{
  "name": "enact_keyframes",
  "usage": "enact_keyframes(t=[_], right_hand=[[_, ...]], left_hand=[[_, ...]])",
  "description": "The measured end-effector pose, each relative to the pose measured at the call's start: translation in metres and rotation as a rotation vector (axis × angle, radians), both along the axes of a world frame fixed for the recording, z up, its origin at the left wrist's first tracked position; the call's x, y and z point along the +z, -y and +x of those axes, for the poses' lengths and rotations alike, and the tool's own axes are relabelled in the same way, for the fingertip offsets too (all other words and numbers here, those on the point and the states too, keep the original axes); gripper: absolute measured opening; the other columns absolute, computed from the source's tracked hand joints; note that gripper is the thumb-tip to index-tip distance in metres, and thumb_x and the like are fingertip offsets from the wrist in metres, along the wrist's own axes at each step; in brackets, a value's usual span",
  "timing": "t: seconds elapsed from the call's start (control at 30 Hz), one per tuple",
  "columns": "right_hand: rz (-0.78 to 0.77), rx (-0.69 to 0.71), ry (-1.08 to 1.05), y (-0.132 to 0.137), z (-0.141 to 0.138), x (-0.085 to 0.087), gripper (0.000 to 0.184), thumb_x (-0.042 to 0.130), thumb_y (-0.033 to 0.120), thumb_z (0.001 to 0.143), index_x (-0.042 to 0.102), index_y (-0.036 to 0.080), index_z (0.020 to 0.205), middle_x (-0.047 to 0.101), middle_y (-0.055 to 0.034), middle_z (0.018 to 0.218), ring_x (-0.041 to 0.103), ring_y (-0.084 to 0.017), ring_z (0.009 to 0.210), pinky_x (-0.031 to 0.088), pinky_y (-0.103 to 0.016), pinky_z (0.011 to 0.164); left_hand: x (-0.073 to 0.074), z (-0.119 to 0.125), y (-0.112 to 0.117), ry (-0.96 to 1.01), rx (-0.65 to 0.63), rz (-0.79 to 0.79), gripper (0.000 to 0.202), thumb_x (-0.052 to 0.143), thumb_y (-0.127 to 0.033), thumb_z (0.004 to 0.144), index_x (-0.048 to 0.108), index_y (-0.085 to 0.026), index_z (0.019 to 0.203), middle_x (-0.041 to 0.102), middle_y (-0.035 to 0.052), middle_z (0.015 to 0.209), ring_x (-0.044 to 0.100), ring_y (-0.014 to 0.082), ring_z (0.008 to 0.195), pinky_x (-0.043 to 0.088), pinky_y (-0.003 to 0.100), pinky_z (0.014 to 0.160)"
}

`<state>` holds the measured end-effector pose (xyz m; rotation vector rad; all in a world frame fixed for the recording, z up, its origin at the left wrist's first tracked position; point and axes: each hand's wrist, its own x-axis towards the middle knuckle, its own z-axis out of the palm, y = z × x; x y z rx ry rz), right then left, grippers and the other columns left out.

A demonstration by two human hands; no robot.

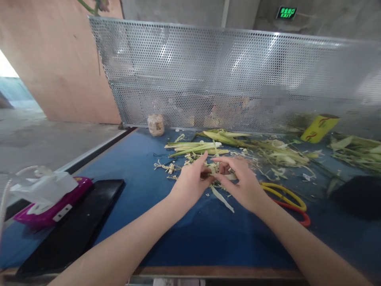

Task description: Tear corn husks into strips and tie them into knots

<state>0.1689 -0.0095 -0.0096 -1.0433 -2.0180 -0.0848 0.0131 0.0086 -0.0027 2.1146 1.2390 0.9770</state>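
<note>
My left hand (190, 180) and my right hand (242, 182) meet over the middle of the blue table (143, 167). Together they pinch a small folded piece of pale leaf strip (213, 170) between their fingertips. A loose pale strip (222, 198) trails down from under the hands onto the table. Just beyond the hands lie long green and pale leaf stalks (196, 147), with small woven leaf pieces (169, 167) to their left.
Yellow-and-red scissors (288, 198) lie right of my right hand. A perforated metal screen (238, 75) closes the far side. A jar (156, 124) and a yellow box (319, 128) stand by it. A black tray (77, 222) and a magenta object (50, 208) sit at left.
</note>
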Motion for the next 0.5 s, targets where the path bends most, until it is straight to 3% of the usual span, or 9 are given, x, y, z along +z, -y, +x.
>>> enact_keyframes(t=[0.1, 0.2, 0.37, 0.5], right_hand=[[0.0, -0.021, 0.008, 0.0022, 0.0024, 0.0033, 0.02, 0.047, 0.013, 0.083, 0.053, 0.02, 0.1, 0.061, -0.0012, 0.079, 0.058, -0.016, 0.074, 0.039, -0.033, 0.073], [0.051, -0.036, 0.019, 0.0021, 0.0031, 0.004, 0.012, 0.051, 0.013, 0.081, 0.053, 0.022, 0.09, 0.061, -0.0002, 0.079, 0.057, -0.016, 0.074, 0.039, -0.031, 0.072], [0.1, -0.033, 0.079, -0.0017, 0.0016, 0.0007, 0.012, 0.055, 0.015, 0.081, 0.053, 0.023, 0.09, 0.063, -0.0008, 0.082, 0.058, -0.016, 0.077, 0.041, -0.029, 0.072], [0.099, -0.006, 0.069, -0.0004, 0.0021, 0.0023, 0.01, 0.055, 0.017, 0.081, 0.052, 0.022, 0.09, 0.063, -0.0011, 0.081, 0.058, -0.016, 0.076, 0.042, -0.029, 0.073]], left_hand=[[0.0009, -0.0001, 0.0007, 0.031, 0.017, -0.032, 0.064, 0.061, -0.02, 0.07, 0.039, -0.014, 0.13, 0.072, 0.0034, 0.083, 0.065, 0.0165, 0.075, 0.05, 0.028, 0.074], [-0.0009, 0.0, 0.0013, 0.021, 0.008, -0.008, 0.063, 0.062, -0.022, 0.071, 0.04, -0.016, 0.13, 0.072, 0.0027, 0.085, 0.066, 0.0169, 0.076, 0.05, 0.028, 0.074], [-0.0027, 0.0007, 0.003, -0.013, -0.043, 0.057, 0.063, 0.058, -0.022, 0.073, 0.036, -0.017, 0.132, 0.072, 0.0037, 0.09, 0.066, 0.0192, 0.086, 0.049, 0.029, 0.074], [0.0011, 0.0003, 0.0045, -0.052, -0.014, 0.073, 0.06, 0.057, -0.021, 0.073, 0.039, -0.017, 0.13, 0.072, 0.0034, 0.089, 0.065, 0.02, 0.091, 0.049, 0.027, 0.076]])
